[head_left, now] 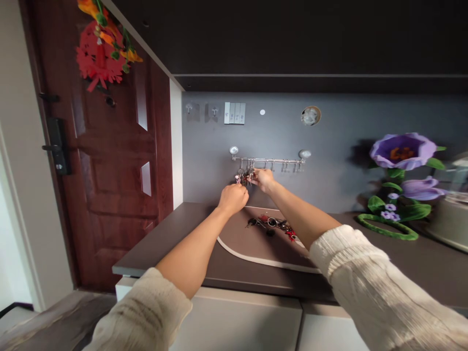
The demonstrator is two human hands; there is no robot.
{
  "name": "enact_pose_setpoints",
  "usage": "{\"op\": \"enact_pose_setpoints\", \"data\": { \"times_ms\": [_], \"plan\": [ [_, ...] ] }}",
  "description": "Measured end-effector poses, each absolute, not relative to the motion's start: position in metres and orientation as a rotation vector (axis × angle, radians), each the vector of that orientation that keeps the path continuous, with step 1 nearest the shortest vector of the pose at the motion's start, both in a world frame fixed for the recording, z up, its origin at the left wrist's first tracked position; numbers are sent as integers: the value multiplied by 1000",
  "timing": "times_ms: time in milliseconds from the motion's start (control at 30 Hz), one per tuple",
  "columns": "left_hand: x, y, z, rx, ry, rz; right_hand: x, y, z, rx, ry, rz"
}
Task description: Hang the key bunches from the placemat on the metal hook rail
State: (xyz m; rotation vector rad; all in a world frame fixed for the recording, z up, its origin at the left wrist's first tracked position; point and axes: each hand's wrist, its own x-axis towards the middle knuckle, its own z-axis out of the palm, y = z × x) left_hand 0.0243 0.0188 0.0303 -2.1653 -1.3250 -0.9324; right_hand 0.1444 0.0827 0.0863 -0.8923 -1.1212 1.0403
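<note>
Under the rail (270,160), keys (251,176) hang lengthwise downward, left of the right hand (263,179) pinching them. Left hand (234,198)? Can't tell its grip.

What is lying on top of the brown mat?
On the brown mat lie keychains and a red charm. The right forearm hides part of the mat's right side; anything there cannot be seen.

Brown countertop (164,234), pale-edged mat (248,246) bearing keys (280,224), purple flower ornament (417,189), pale rounded object (451,219)
</note>
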Motion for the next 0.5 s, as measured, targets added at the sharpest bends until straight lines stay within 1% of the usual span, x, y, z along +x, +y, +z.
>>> {"op": "enact_pose_setpoints", "data": {
  "times_ms": [500],
  "plan": [
    [25, 16, 33, -2131, -1372, -884, 137, 92, 83, -867, -1075, 1025]
  ]
}}
